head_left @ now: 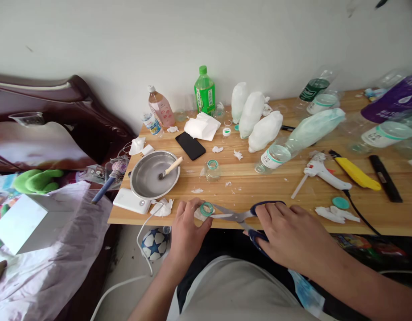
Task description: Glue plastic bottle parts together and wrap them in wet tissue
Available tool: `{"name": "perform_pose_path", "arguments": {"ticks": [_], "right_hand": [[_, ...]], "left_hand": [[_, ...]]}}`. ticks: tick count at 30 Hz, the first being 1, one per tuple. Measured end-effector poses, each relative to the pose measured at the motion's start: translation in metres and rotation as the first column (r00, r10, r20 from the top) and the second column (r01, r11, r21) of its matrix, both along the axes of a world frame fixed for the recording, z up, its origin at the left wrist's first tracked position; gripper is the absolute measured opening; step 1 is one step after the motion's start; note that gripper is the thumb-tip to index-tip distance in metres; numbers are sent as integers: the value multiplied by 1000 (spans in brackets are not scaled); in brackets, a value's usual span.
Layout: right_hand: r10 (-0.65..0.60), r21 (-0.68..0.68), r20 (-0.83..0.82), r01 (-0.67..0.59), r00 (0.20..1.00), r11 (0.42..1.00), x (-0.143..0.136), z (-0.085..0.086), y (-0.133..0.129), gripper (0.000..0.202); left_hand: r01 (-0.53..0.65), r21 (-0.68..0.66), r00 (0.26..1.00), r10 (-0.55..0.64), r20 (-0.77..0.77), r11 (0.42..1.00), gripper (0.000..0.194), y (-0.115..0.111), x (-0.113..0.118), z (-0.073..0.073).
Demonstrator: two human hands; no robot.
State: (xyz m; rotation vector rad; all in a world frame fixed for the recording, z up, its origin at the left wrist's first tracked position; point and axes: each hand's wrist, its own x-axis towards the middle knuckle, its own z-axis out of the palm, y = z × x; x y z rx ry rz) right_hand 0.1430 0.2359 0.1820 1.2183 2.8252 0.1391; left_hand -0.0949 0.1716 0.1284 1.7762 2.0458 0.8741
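- While the left hand [188, 228] pinches a green-rimmed bottle neck [206, 214] between its fingers at the worktop's [266, 196] near edge, the right hand's [288, 228] fingers are clamped on the scissors [238, 217].
- Blades apart, just right of the neck: trimming seems in hand.
- Closing them probably calls for steady bracing, left fingertips clear.

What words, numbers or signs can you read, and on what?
None for sure; all are too small or blurred:
Green bottle: characters.
Pink bottle: markings.
Small blue label: characters.
Purple label: characters, white drop sign.
White labels: characters.
Dark green label: pale writing.
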Motion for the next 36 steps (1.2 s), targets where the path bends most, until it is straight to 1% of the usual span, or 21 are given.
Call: {"name": "perform_pose_path", "arguments": {"ticks": [2, 5, 7, 9, 12, 14, 17, 19, 22, 24, 27, 30, 32, 34, 36], "right_hand": [[10, -19, 29, -10, 1000, 1000, 2, 3, 3, 25], [15, -108, 44, -10, 999, 994, 5, 5, 7, 26], [3, -170, 47, 5, 999, 985, 4, 5, 7, 25], [-20, -216, 59, 33, 998, 976, 2, 4, 5, 23], [-63, -226, 86, 81, 994, 971, -5, 1, -1, 23], [-92, -184, 89, 107, 992, 977, -10, -1, -7, 24], [-126, -107, 69, 133, 990, 985, -15, -5, -14, 23], [-136, -84, 54, 140, 989, 987, -17, -7, -17, 22], [-141, -84, 44, 144, 989, 986, -16, -9, -18, 21], [-140, -101, 50, 144, 989, 984, -15, -10, -18, 20], [-124, -147, 62, 132, 990, 980, -13, -10, -14, 20], [-109, -231, 79, 124, 991, 965, -10, -9, -8, 23], [-108, -305, 96, 132, 990, 943, -9, -8, -3, 27], [-110, -368, 105, 142, 988, 919, -8, -8, 0, 31], [-121, -403, 110, 156, 986, 902, -7, -9, 2, 33]], "left_hand": [[21, 16, 999, -21, -28, 1000, 41, 1, -1, -3], [51, 88, 998, -47, -43, 995, 46, 1, -3, -8], [59, 138, 998, -58, -11, 989, 48, 1, -3, -10], [40, 148, 998, -47, 48, 988, 46, 0, -3, -13], [-29, 85, 989, 16, 149, 996, 43, -1, 0, -17], [-73, 14, 974, 68, 214, 997, 43, -2, 1, -19], [-89, -85, 942, 112, 317, 992, 45, -2, 2, -19], [-91, -108, 934, 123, 336, 990, 45, 0, 3, -17], [-101, -97, 942, 126, 312, 990, 40, 3, 5, -14], [-100, -97, 940, 126, 317, 990, 38, 4, 6, -13], [-64, -113, 920, 103, 379, 991, 36, 4, 7, -13], [8, -111, 884, 45, 465, 994, 31, 2, 8, -15], [36, -104, 857, 23, 515, 994, 29, 2, 7, -17], [40, -116, 822, 34, 568, 992, 30, 3, 7, -20], [26, -145, 778, 71, 624, 989, 35, 6, 6, -23]]}}
